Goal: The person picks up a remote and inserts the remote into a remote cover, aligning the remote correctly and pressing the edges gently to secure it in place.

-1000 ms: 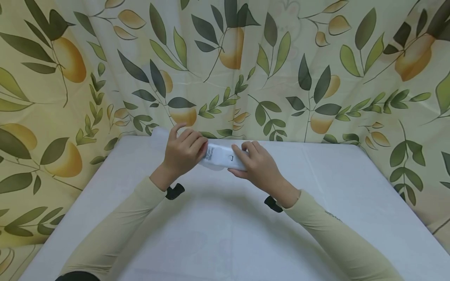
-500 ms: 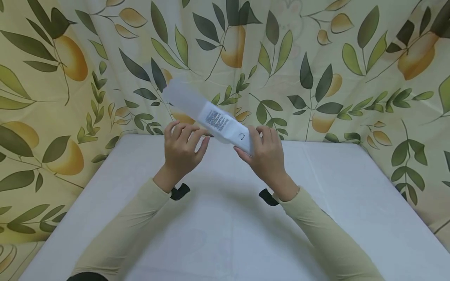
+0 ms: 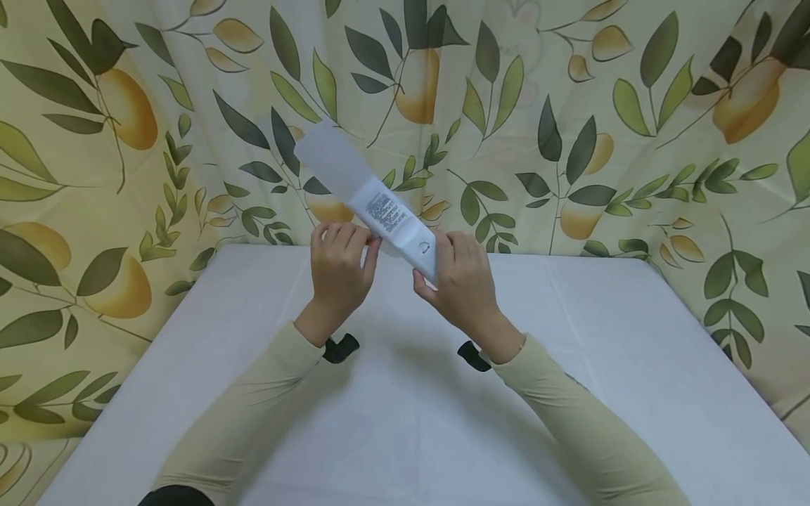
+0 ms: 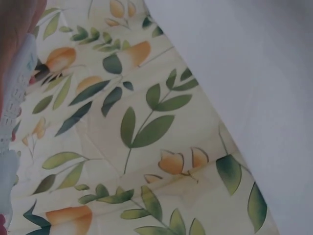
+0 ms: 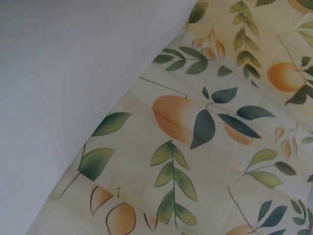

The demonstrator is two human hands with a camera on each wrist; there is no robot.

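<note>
A long, flat white object (image 3: 405, 228) with a printed text block and a small curved mark is held tilted above the far edge of the table. A pale, see-through flat part (image 3: 332, 154) extends from its upper left end. My right hand (image 3: 465, 277) grips the lower right end between thumb and fingers. At the lower left side, my left hand (image 3: 342, 270) has its fingers curled and pinches the edge near the thumb; part of the fingertips is hidden. In the left wrist view, the white object (image 4: 17, 93) shows at the left border.
A white-covered table (image 3: 405, 422) lies under both forearms. Behind it hangs a curtain (image 3: 506, 154) printed with fruit and leaves, close to the table's far edge. Dark wrist mounts (image 3: 342, 348) show under the cuffs.
The white object has swung from nearly level to a steep tilt, its see-through end up. My left hand let go of its left end, then came back in at its lower edge.
</note>
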